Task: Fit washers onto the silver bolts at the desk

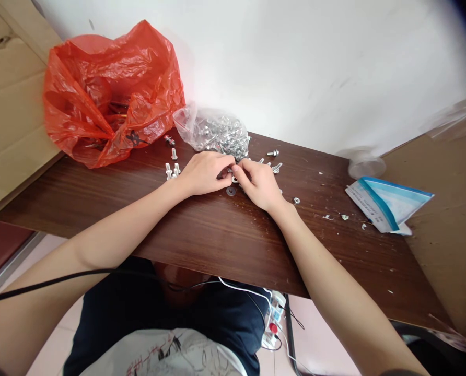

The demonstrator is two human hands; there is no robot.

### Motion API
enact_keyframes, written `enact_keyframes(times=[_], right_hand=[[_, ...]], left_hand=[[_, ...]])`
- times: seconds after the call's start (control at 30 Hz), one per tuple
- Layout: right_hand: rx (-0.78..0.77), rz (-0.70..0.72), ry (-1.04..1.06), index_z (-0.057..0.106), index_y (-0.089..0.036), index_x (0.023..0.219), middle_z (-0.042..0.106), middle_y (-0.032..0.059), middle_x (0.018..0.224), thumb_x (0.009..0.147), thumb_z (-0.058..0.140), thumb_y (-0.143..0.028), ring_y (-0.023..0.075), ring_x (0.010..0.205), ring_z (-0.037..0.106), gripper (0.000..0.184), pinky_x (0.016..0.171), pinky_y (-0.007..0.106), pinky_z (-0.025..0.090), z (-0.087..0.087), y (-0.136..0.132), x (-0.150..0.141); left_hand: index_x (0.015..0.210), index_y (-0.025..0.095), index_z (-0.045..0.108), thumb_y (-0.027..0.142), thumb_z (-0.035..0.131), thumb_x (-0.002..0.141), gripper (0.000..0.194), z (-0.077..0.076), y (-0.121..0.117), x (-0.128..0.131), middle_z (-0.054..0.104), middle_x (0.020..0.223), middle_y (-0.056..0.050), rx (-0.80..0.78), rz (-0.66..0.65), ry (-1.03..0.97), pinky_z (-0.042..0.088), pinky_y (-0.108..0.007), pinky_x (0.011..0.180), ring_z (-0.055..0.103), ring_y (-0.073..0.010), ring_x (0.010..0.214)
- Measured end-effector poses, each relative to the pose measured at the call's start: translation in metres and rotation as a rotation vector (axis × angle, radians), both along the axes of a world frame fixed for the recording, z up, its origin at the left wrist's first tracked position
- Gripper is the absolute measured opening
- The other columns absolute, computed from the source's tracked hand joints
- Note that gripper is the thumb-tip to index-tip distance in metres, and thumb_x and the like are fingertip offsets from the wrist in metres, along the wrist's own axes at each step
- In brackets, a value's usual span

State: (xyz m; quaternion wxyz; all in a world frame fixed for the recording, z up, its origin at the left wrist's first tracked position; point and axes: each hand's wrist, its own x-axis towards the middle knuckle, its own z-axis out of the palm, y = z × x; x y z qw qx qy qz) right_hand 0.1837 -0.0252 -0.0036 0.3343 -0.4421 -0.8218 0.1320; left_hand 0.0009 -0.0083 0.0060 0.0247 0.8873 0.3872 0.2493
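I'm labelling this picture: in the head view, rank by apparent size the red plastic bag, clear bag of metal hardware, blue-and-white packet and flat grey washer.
1. Red plastic bag
2. Clear bag of metal hardware and blue-and-white packet: too alike to rank
3. Flat grey washer

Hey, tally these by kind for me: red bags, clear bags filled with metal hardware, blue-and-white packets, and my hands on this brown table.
Red bag: 1
Clear bag of metal hardware: 1
Blue-and-white packet: 1
Hands: 2, the left hand and the right hand
Total: 5
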Motion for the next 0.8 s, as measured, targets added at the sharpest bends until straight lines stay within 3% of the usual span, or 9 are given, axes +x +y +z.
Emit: enact_keyframes(times=[0.3,0.5,0.8], right_hand=[[-0.049,0.009,0.05,0.046,-0.022,0.085,0.06,0.0007,0.069,0.1,0.033,-0.048,0.0149,0.059,0.051,0.033,0.063,0.03,0.036,0.0025,-0.0033,0.0],[0.02,-0.036,0.026,0.048,-0.023,0.089,0.061,0.001,0.072,0.1,0.035,-0.047,0.0149,0.06,0.05,0.03,0.062,0.03,0.035,0.002,-0.0031,-0.0005],[0.078,-0.074,0.071,0.051,-0.022,0.096,0.063,0.003,0.078,0.1,0.035,-0.049,0.0168,0.065,0.054,0.032,0.062,0.031,0.038,0.0007,-0.0027,-0.0005]], left_hand=[[0.092,0.018,0.067,0.025,0.052,0.082,0.02,-0.0007,0.001,0.0012,0.067,0.077,-0.003,0.056,0.077,-0.079,0.038,-0.029,0.064,0.059,-0.0177,0.07],[0.097,0.019,0.067,0.025,0.051,0.085,0.021,0.002,0.0011,0.0006,0.068,0.078,-0.002,0.032,0.044,-0.132,0.038,-0.028,0.065,0.058,-0.0157,0.069],[0.099,0.016,0.067,0.029,0.049,0.09,0.024,0.0008,0.0046,0.0035,0.067,0.077,-0.001,-0.175,-0.048,-0.432,0.043,-0.024,0.066,0.056,-0.0107,0.065]])
